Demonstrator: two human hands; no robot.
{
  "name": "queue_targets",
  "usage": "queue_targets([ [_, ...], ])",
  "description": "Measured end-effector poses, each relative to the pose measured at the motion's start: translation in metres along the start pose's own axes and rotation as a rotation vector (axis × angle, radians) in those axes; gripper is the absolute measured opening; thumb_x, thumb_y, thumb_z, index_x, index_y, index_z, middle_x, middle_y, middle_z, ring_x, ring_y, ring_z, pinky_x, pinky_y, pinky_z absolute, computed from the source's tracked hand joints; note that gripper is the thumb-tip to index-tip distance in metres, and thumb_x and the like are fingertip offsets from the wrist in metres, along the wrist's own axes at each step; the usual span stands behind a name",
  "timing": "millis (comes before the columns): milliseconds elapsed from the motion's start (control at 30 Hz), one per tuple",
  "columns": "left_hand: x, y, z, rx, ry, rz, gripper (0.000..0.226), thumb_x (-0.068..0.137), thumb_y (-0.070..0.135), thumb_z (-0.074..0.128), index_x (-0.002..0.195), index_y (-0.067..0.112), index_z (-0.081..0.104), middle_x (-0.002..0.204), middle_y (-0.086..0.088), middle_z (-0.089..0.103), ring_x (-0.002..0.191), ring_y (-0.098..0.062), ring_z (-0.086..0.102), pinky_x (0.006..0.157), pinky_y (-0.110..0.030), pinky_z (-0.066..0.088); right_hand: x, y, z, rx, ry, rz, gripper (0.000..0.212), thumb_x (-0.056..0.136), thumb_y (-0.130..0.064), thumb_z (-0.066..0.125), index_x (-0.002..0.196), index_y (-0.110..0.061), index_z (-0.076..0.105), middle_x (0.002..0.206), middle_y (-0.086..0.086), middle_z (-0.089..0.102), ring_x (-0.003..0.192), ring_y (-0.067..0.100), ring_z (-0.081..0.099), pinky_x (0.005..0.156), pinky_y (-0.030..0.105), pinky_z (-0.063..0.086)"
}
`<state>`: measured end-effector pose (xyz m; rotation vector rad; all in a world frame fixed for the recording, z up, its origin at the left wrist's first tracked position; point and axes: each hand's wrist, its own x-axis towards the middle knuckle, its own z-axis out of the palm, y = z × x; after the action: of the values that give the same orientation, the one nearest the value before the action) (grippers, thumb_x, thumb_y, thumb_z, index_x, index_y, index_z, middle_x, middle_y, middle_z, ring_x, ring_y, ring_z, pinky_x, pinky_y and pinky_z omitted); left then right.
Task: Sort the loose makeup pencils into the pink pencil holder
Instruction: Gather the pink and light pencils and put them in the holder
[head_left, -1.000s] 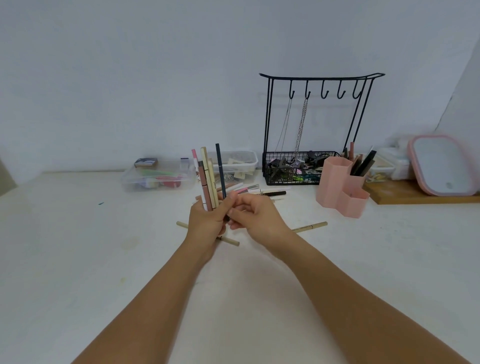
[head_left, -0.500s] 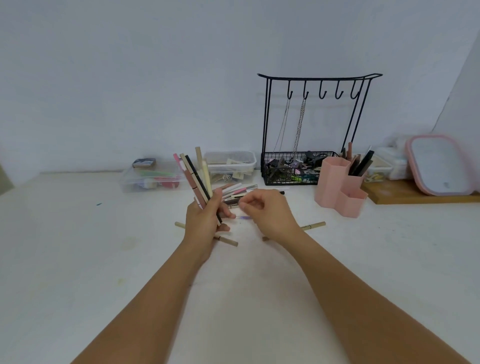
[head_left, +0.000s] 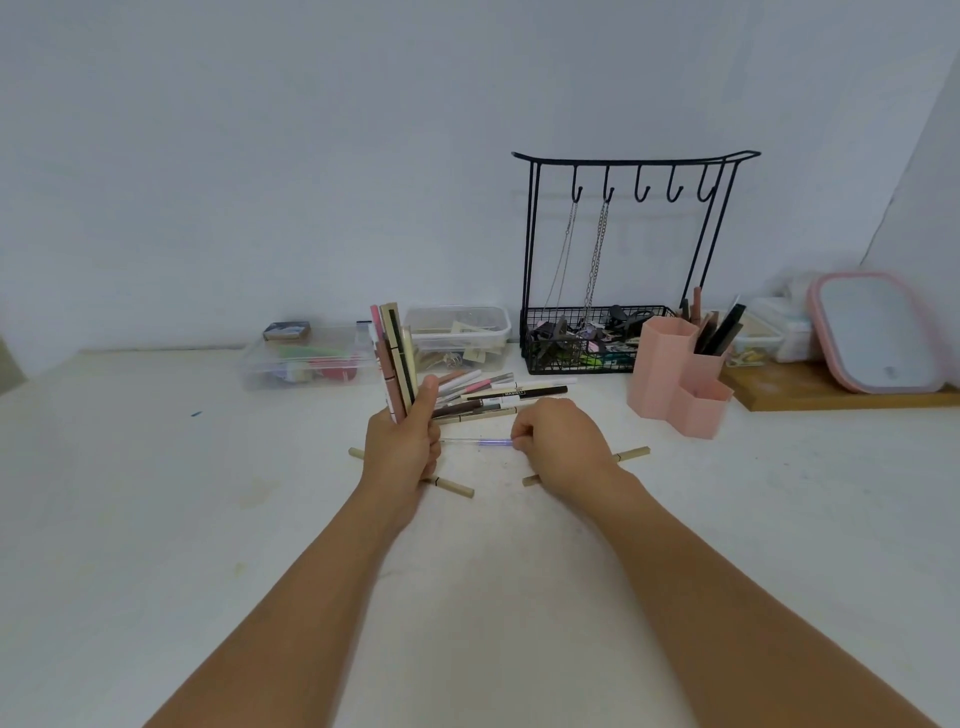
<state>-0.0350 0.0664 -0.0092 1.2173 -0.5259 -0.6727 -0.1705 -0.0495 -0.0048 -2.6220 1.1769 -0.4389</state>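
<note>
Hands: L grips pencil bunch, R pinches clear pen.

Both bare forearms reach up from the lower edge of the frame and converge toward its centre. The left hand sits just left of centre with its back to the camera, fingers curled round a bundle of pencils held upright and the thumb pressed against their side. The right hand lies just right of centre, knuckles up, fingertips pinching the end of a clear pen low over the table.
</note>
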Motion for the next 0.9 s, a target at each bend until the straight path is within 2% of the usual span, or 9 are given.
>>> queue_targets([
  [100,0.000,0.001,0.001,0.013,0.013,0.012,0.048,0.092,0.046,0.070,0.065,0.024,0.038,0.051,0.006,0.032,0.043,-0.010,0.025,0.042,-0.024,0.021,-0.002,0.004,-0.007,0.179,0.095,0.007,0.015,0.091,-0.007,0.061,0.084,-0.012,0.074,0.084,0.004,0.072,0.078,0.021,0.065,0.070,0.031,0.052],
  [200,-0.004,0.003,0.003,0.018,-0.010,0.030,0.048,0.090,0.046,0.072,0.063,0.024,0.040,0.052,0.004,0.032,0.042,-0.010,0.029,0.041,-0.023,0.022,-0.005,-0.001,-0.020,0.521,0.193,0.041,0.008,0.092,-0.015,0.067,0.089,-0.014,0.074,0.071,-0.007,0.061,0.063,0.007,0.053,0.059,0.019,0.043],
  [300,-0.006,0.003,0.004,0.021,-0.050,0.046,0.047,0.088,0.046,0.074,0.064,0.023,0.041,0.051,0.005,0.034,0.042,-0.009,0.032,0.039,-0.020,0.023,-0.013,-0.016,-0.026,0.922,0.121,-0.007,0.007,0.093,-0.012,0.065,0.095,-0.009,0.071,0.072,0.001,0.063,0.063,0.010,0.056,0.061,0.022,0.050],
  [367,-0.006,0.002,0.004,0.015,-0.072,0.050,0.047,0.083,0.049,0.075,0.064,0.024,0.040,0.051,0.006,0.033,0.042,-0.009,0.029,0.040,-0.021,0.022,-0.018,-0.025,-0.021,1.056,0.081,-0.025,0.006,0.093,-0.009,0.065,0.095,-0.007,0.070,0.074,0.006,0.066,0.065,0.012,0.060,0.061,0.023,0.052],
  [433,-0.006,0.001,0.005,0.002,-0.093,0.054,0.047,0.079,0.052,0.075,0.060,0.026,0.041,0.049,0.007,0.031,0.042,-0.010,0.026,0.040,-0.021,0.020,-0.022,-0.035,-0.014,1.121,0.039,-0.025,0.006,0.091,-0.006,0.067,0.095,-0.003,0.071,0.072,0.008,0.067,0.061,0.011,0.061,0.061,0.023,0.052],
  [500,-0.006,0.000,0.005,-0.013,-0.126,0.067,0.042,0.082,0.048,0.075,0.055,0.027,0.050,0.049,0.006,0.034,0.042,-0.010,0.027,0.041,-0.022,0.020,-0.025,-0.044,-0.005,1.134,0.007,-0.040,0.005,0.088,-0.003,0.070,0.092,-0.001,0.071,0.068,0.007,0.067,0.056,0.008,0.060,0.058,0.021,0.051],
  [600,-0.004,-0.003,0.005,0.011,-0.126,0.066,0.026,0.085,0.035,0.079,0.073,0.017,0.065,0.054,-0.002,0.044,0.044,-0.013,0.035,0.042,-0.022,0.025,-0.028,-0.054,0.007,1.085,0.021,-0.077,0.007,0.083,0.005,0.070,0.086,0.000,0.073,0.067,0.008,0.068,0.057,0.010,0.062,0.058,0.023,0.052],
  [767,0.001,-0.006,0.003,0.044,-0.029,0.040,0.021,0.090,0.021,0.073,0.077,0.010,0.060,0.055,-0.006,0.045,0.043,-0.016,0.038,0.040,-0.023,0.029,-0.028,-0.056,0.013,1.109,0.034,-0.108,0.012,0.080,0.008,0.073,0.086,-0.001,0.075,0.072,0.016,0.070,0.065,0.023,0.064,0.063,0.026,0.056],
  [900,0.002,-0.001,0.001,0.031,0.050,0.069,0.030,0.096,0.022,0.065,0.075,0.001,0.061,0.054,-0.011,0.054,0.045,-0.021,0.051,0.039,-0.026,0.039,-0.023,-0.047,0.006,1.080,0.026,-0.045,0.011,0.083,-0.002,0.075,0.093,-0.001,0.075,0.082,0.018,0.074,0.069,0.018,0.066,0.064,0.025,0.056],
])
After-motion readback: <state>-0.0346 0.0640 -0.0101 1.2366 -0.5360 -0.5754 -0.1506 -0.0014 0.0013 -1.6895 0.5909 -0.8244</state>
